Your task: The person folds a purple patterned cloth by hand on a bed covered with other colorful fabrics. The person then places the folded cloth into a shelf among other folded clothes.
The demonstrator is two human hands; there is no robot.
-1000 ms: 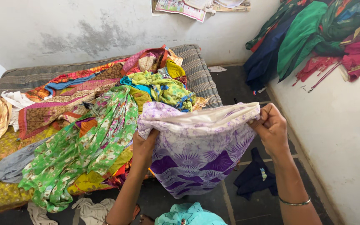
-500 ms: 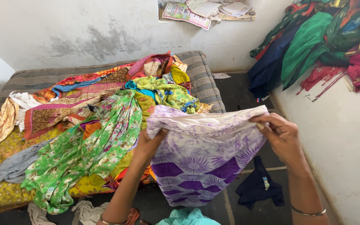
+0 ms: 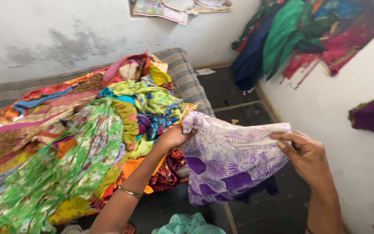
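The person holds a thin purple and white printed cloth [image 3: 232, 162] stretched between both hands, out over the dark floor [image 3: 239, 104] just past the edge of the bed [image 3: 187, 78]. The left hand [image 3: 174, 136] is clenched on the cloth's upper left corner, the fabric bunched there into soft folds. The right hand [image 3: 304, 154] pinches the upper right edge between thumb and fingers, so the top hem runs almost straight from one hand to the other. Below that line the cloth hangs loose and slightly rumpled, with pale leafy prints above and darker purple fan shapes lower down. A thin metal bangle [image 3: 129, 192] sits on the left forearm.

To the left, the bed is heaped with limp, crumpled clothes, a green flowered one [image 3: 66, 173] lying longest across the pile and a yellow and blue one [image 3: 152, 99] on top near the left hand. A striped mattress shows at the bed's far corner. The held cloth hangs apart from the pile, just beside its right edge.

To the right stands a plain white wall [image 3: 338, 121], close to the right hand, leaving a narrow strip of floor between bed and wall. More clothes [image 3: 299, 34] hang bunched on that wall farther back. A turquoise cloth [image 3: 187, 223] shows at the bottom edge.
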